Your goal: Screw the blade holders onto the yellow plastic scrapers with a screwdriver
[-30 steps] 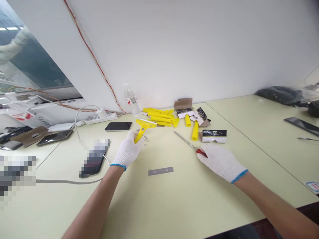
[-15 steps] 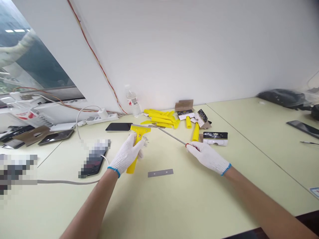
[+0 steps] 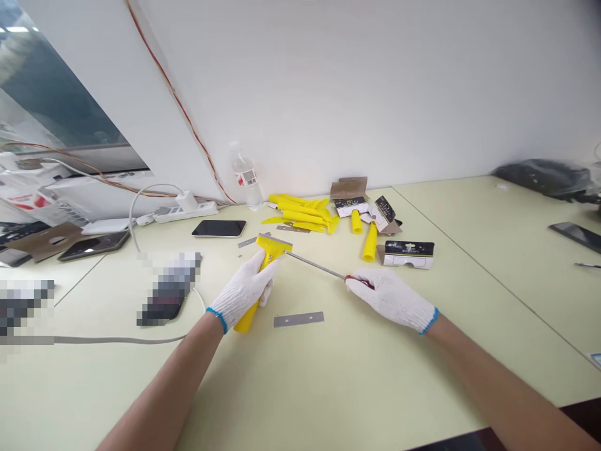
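Note:
My left hand [image 3: 244, 288], in a white knit glove, is closed round the handle of a yellow scraper [image 3: 271, 247] whose head points away from me. My right hand [image 3: 392, 297], also gloved, grips the red handle of a long screwdriver [image 3: 314, 266]. The screwdriver's tip touches the scraper's head. A loose flat metal blade [image 3: 299, 319] lies on the pale green table [image 3: 328, 376] between my hands. Another blade [image 3: 253, 239] rests just beyond the scraper.
Behind lie a pile of yellow scrapers [image 3: 300, 218], loose yellow handles [image 3: 369, 242], small blade boxes [image 3: 408, 254], a water bottle [image 3: 244, 181], a black phone [image 3: 219, 228] and a power strip [image 3: 183, 212]. More phones and cables fill the left side. A dark bag [image 3: 544, 176] sits far right.
My right hand lifted the screwdriver from the table and brought its tip to the scraper's head. My left hand lowered the scraper and turned it so the head faces away.

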